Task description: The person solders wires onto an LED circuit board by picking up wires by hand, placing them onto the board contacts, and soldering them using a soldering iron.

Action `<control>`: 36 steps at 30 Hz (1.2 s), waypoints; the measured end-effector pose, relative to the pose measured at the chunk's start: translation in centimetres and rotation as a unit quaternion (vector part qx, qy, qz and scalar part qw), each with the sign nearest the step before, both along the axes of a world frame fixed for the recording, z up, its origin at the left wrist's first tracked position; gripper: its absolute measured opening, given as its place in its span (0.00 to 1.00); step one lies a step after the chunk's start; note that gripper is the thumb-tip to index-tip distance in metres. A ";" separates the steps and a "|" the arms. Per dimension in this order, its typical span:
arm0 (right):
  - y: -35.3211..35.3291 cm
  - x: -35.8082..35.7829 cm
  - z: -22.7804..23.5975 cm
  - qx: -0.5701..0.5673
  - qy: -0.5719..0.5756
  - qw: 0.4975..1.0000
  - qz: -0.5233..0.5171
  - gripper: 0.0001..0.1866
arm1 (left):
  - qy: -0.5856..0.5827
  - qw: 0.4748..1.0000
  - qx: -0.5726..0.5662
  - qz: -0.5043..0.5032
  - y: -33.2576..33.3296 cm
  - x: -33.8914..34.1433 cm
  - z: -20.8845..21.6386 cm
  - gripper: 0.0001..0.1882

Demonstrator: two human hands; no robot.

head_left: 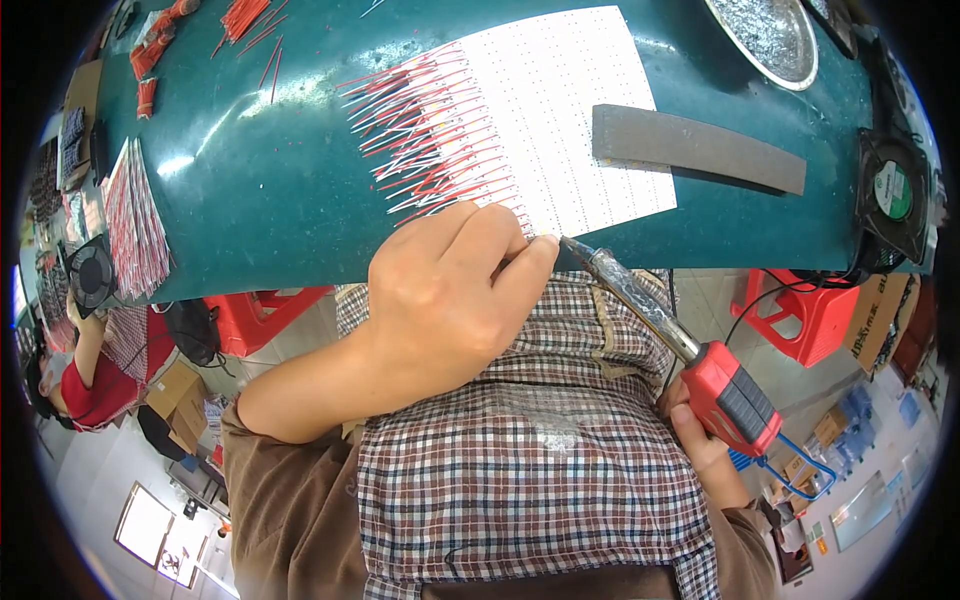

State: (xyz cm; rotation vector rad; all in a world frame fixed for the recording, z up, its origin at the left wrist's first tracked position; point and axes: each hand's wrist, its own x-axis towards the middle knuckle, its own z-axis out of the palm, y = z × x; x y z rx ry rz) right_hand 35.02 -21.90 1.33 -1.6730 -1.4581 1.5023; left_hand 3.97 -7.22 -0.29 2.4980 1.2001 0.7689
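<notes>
A white board (570,110) with rows of small dots lies on the green table (260,200). Many red and white wires (425,140) stick out from its left side. My left hand (450,290) is closed over the board's near edge, thumb and forefinger pressed together at the near corner of the wire rows. Whatever is between those fingers is hidden. My right hand (695,440) grips a soldering iron (728,390) with a red and black handle. The iron's dark tip points up and left, touching or very close to the board's near edge beside my left thumb.
A flat grey bar (700,147) rests across the board's right side. Beyond it is a metal bowl (750,62). A black fan (890,190) stands at the right. Leftward lie a wire bundle (137,225) and loose red wires (245,15). Another person's arm (88,350) shows far left.
</notes>
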 end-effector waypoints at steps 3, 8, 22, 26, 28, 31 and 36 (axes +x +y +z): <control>0.5 -0.9 0.6 0.053 -0.008 0.998 -0.022 0.06 | -0.003 1.000 -0.003 -0.001 0.2 -0.2 0.1 0.17; 0.7 -1.1 0.7 -0.036 0.073 0.991 -0.104 0.10 | 0.007 1.000 0.002 0.001 0.1 0.1 0.0 0.17; 12.8 -1.0 1.0 0.395 0.162 0.882 -0.201 0.12 | -0.015 0.997 -0.075 0.017 0.8 0.0 1.5 0.08; 15.2 -1.4 1.0 0.315 0.044 0.905 -0.284 0.10 | 0.038 0.992 -0.002 0.119 6.1 -2.9 1.0 0.06; 15.3 -1.2 1.4 0.303 0.074 0.907 -0.281 0.11 | 0.032 0.980 -0.032 0.195 9.9 -4.5 1.3 0.08; 14.7 -1.5 1.4 0.332 0.105 0.907 -0.236 0.11 | 0.016 0.973 -0.041 0.226 13.9 -7.0 0.8 0.10; 14.3 -2.6 1.5 0.306 0.082 0.912 -0.260 0.12 | 0.030 0.948 -0.250 0.197 16.3 -7.3 1.4 0.12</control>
